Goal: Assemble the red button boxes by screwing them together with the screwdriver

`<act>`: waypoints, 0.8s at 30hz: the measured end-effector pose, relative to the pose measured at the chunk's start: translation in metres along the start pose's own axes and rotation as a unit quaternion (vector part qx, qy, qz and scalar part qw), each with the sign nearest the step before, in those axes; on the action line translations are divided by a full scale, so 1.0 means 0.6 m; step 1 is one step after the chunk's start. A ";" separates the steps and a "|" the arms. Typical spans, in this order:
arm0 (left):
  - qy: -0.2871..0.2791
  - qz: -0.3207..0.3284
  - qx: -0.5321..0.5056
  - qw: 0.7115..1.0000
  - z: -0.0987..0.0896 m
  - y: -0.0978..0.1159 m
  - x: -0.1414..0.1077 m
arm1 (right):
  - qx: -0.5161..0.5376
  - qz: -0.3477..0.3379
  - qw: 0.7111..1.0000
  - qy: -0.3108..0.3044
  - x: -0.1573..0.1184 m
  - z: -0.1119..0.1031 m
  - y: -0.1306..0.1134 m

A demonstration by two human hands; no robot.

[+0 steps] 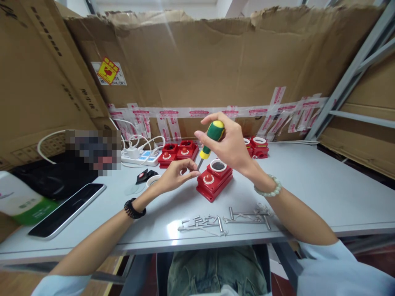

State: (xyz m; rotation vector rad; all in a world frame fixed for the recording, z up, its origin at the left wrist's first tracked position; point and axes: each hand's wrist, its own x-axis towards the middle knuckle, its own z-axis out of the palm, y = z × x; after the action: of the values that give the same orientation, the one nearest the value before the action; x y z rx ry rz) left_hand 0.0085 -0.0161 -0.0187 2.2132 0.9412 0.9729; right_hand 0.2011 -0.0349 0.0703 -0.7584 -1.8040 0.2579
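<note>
A green and yellow screwdriver is held in my right hand, its shaft slanting down toward a corner of a red box. That box has a white ring and a red knob on top and sits on the table in front of me. My left hand is at the box's left rear corner, its thumb and index finger pinched around the screwdriver's tip. Whatever small part lies between those fingertips is hidden. Screws and metal pins with string lie nearer the table's front edge.
More red boxes stand behind, beside a white power strip with cables. Others are behind my right hand. A tablet, a green-white package and a white ring lie left. Cardboard walls the back.
</note>
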 end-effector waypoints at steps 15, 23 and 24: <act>-0.278 -0.083 0.112 0.950 0.010 0.063 -0.075 | -0.038 -0.035 0.996 0.069 -0.028 -0.051 0.002; 0.006 -0.017 0.152 0.988 0.051 0.061 -0.030 | -0.108 -0.025 0.979 0.169 -0.043 -0.082 0.057; 0.005 -0.018 0.155 0.988 0.064 0.058 -0.021 | -0.116 -0.023 0.979 0.169 -0.045 -0.084 0.066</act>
State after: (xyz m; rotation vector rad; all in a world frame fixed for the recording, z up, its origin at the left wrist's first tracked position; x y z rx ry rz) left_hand 0.0453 -0.0541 -0.0222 2.4367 1.2021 0.8693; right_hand 0.2664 -0.0303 0.0475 -0.8650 -1.5393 -0.1103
